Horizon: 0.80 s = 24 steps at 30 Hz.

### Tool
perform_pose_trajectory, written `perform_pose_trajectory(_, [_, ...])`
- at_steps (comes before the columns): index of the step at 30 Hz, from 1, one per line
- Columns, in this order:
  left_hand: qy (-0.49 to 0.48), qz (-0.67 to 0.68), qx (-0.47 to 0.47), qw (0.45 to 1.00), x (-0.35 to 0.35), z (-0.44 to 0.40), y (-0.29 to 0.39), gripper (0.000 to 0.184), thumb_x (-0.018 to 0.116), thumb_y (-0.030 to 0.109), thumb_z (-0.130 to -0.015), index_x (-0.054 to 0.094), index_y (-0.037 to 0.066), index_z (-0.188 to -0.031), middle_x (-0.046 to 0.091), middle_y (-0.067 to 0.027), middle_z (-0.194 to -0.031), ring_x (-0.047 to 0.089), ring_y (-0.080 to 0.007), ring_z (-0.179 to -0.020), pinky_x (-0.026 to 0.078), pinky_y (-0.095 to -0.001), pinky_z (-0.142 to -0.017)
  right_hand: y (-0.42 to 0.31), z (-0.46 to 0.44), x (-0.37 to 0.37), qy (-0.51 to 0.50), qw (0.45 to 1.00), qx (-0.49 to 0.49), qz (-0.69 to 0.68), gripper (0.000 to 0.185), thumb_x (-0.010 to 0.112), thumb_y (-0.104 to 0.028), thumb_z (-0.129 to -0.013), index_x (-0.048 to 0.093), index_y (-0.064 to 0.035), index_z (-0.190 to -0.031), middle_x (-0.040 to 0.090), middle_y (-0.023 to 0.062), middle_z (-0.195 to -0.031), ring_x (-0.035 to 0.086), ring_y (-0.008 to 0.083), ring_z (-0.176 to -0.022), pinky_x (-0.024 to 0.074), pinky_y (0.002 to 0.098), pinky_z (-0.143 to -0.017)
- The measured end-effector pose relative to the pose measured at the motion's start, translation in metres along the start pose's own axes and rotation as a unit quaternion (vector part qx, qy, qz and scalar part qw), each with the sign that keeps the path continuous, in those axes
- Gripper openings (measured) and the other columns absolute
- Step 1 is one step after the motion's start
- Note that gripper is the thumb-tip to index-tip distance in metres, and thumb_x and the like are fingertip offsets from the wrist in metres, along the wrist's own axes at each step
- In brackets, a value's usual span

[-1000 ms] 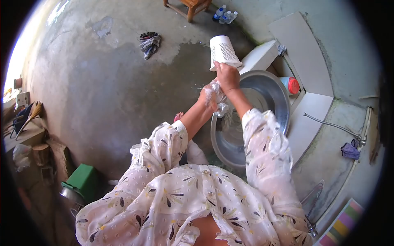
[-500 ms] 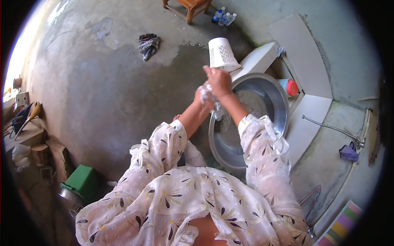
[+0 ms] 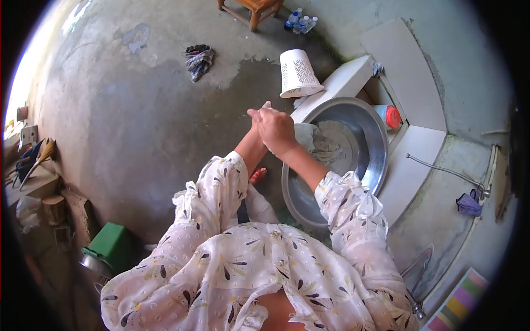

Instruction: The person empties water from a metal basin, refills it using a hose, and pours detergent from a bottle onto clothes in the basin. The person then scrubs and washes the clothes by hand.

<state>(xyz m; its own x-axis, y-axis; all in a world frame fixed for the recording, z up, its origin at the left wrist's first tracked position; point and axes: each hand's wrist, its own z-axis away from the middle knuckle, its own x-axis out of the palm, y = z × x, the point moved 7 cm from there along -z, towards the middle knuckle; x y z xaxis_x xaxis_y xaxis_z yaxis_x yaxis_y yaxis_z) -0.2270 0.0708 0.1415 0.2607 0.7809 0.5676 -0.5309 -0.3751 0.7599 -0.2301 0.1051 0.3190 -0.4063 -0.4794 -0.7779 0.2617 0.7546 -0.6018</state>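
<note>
My right hand [image 3: 276, 131] is closed and pressed over my left hand [image 3: 255, 128], with the thumbs near each other on top. Most of the left hand's fingers are hidden behind the right hand. A wet white cloth [image 3: 307, 135] comes out from between the hands on the right side, and its loose part trails over the rim into a large metal basin [image 3: 377, 144]. Cloudy water [image 3: 349, 144] shows inside the basin. The part of the cloth within the hands is out of sight.
A white perforated basket [image 3: 298, 71] stands upside down beyond the hands. Behind the basin are pale slabs [image 3: 414, 160] and a red-lidded container [image 3: 392, 117]. Cloths [image 3: 199, 63] lie on the floor; a wooden stool [image 3: 255, 12] and bottles [image 3: 301, 23] stand further back.
Both hands have moved down and left, away from the basket. The cloth, bunched up between the hands before, now stretches out to the right into the basin.
</note>
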Motion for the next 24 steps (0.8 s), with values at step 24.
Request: perform_pose_trajectory(24, [-0.123, 0.000, -0.385, 0.915, 0.024, 0.010, 0.065, 0.045, 0.055, 0.043, -0.088, 0.060, 0.001, -0.104, 0.064, -0.0089, -0.092, 0.060, -0.0189, -0.087, 0.048, -0.0324, -0.080, 0.138, -0.047, -0.007, -0.011, 0.873, 0.314, -0.373, 0.036, 0.068, -0.035, -0.080, 0.064, 0.0003, -0.074, 0.060, 0.0018, -0.069, 0.052, 0.0086, -0.061, 0.0412, 0.0244, -0.057])
